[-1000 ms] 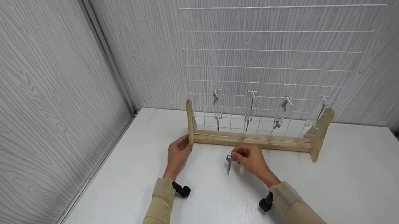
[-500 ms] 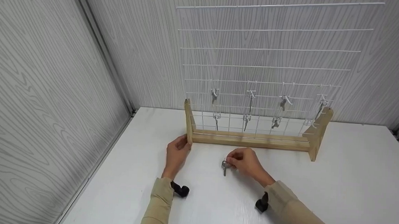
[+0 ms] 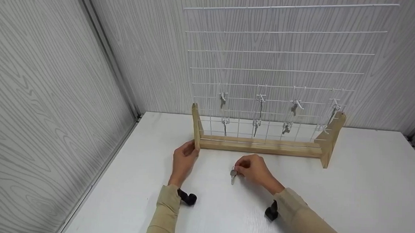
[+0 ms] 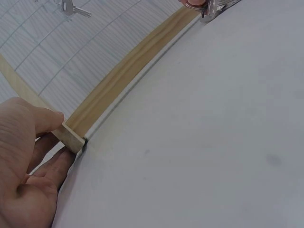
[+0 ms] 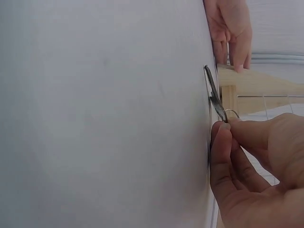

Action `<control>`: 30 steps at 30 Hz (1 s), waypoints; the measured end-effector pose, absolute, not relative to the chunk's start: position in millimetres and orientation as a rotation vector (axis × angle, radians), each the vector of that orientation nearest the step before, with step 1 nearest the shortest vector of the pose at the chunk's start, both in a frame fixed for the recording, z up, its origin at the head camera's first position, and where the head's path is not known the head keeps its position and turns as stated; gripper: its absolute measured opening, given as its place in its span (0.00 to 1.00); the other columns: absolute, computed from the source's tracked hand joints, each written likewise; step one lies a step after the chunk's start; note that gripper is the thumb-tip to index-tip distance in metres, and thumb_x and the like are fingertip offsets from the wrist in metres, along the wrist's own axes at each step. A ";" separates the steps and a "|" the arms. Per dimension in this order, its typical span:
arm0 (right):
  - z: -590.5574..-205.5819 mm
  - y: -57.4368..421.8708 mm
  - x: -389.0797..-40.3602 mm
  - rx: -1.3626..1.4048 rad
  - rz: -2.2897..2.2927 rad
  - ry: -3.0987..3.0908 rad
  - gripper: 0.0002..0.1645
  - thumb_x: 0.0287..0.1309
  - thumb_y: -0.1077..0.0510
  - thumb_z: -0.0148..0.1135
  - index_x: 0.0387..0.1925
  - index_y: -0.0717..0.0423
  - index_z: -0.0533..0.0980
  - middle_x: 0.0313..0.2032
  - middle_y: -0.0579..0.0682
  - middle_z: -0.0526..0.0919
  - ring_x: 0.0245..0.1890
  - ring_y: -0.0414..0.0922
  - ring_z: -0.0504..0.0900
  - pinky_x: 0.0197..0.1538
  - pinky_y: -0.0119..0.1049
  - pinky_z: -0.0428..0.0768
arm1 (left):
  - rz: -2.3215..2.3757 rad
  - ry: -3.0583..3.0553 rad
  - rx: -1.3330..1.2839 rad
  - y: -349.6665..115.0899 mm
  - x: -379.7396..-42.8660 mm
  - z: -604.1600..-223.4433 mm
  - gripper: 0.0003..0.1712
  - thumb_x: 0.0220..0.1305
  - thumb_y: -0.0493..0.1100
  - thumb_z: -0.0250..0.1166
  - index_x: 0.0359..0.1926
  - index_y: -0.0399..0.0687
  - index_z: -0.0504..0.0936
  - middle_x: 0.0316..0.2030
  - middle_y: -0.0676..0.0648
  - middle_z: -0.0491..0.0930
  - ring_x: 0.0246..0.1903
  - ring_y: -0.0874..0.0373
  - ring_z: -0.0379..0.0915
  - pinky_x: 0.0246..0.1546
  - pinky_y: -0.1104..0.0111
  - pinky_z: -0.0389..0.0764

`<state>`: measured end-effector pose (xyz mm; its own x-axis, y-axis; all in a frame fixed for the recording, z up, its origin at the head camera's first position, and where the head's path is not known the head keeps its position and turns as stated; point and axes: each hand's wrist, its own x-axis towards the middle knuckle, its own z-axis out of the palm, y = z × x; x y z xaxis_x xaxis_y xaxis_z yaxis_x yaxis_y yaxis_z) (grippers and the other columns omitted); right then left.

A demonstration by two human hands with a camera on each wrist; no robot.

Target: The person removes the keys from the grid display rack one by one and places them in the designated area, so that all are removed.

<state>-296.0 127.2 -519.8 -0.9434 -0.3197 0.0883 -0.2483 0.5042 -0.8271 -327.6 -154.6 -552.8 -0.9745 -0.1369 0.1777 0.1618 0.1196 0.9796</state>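
Observation:
My right hand (image 3: 256, 170) pinches a silver key (image 3: 233, 175) on a small ring. In the head view the key points down, low over the white table in front of the rack. In the right wrist view, thumb and fingertips meet at the head of the key (image 5: 215, 97), beside its ring (image 5: 232, 112). My left hand (image 3: 183, 161) grips the near bottom corner of the rack's left wooden end piece (image 3: 196, 123). In the left wrist view, the thumb lies on one side of that end piece (image 4: 70, 137) and the fingers on the other.
The rack has a wooden base bar (image 3: 258, 146) and a tall white wire grid (image 3: 276, 70). Several keys hang from white hooks in two rows, among them an upper key (image 3: 294, 107). The lower right hook (image 3: 323, 128) shows no key. Wood-grain panels (image 3: 143, 50) stand behind and left.
My right hand and the key have moved a little toward me and left, away from the rack's base. The left hand stays at the rack's left end.

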 end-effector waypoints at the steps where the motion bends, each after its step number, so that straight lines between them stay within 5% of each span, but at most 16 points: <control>1: -519.8 127.5 -295.7 -0.518 -1.429 2.667 0.02 0.67 0.65 0.72 0.37 0.58 0.89 0.33 0.50 0.90 0.30 0.39 0.83 0.29 0.27 0.80 | -1.944 -2.177 -0.026 -154.5 -327.4 -553.1 0.24 0.74 0.35 0.67 0.69 0.39 0.80 0.64 0.36 0.82 0.65 0.44 0.80 0.62 0.62 0.86; 30: -502.6 144.6 -293.3 -0.568 -1.460 2.765 0.06 0.68 0.63 0.71 0.43 0.61 0.89 0.35 0.52 0.91 0.34 0.43 0.87 0.34 0.28 0.84 | -1.930 -2.200 -0.001 -154.7 -327.7 -552.1 0.24 0.75 0.37 0.67 0.69 0.41 0.81 0.64 0.37 0.83 0.65 0.45 0.80 0.61 0.62 0.87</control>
